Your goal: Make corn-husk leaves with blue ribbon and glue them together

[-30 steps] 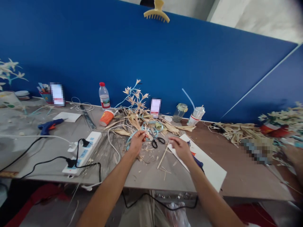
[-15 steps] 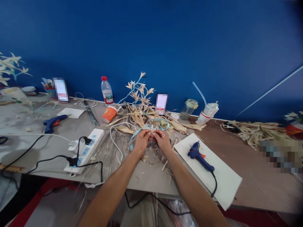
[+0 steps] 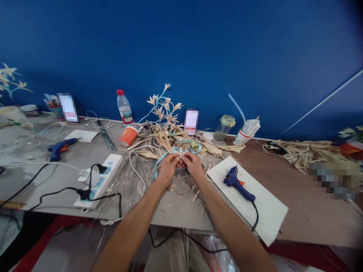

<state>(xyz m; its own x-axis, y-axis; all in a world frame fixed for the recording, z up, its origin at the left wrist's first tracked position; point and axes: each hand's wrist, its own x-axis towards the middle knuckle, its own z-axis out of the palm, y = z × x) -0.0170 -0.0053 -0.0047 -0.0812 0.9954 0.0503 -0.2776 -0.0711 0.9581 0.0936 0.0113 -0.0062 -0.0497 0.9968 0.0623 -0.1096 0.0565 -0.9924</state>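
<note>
My left hand (image 3: 169, 166) and my right hand (image 3: 193, 164) meet over the middle of the table, fingertips pinched together. Between them is a small pale piece of dried husk (image 3: 181, 154), its tip poking up above the fingers; both hands grip it. Just behind lie a light-blue ribbon (image 3: 187, 142) and a heap of dried husk strips (image 3: 167, 140). Husk flowers on blue-wrapped stems (image 3: 163, 109) rise behind the heap. Small trimmings are scattered around my wrists. The lower end of the held piece is hidden by my fingers.
On the right, a blue glue gun (image 3: 238, 183) rests on a white board (image 3: 263, 211). A white power strip (image 3: 99, 183) with black cords lies left. Behind stand a red-capped bottle (image 3: 124, 107), a tipped orange cup (image 3: 129, 136), a phone (image 3: 191, 121) and a jar (image 3: 224, 127).
My hands stay together at the same spot, with fingers slightly shifted around the husk piece. The whole view has moved a little, so things appear slightly further left and up.
</note>
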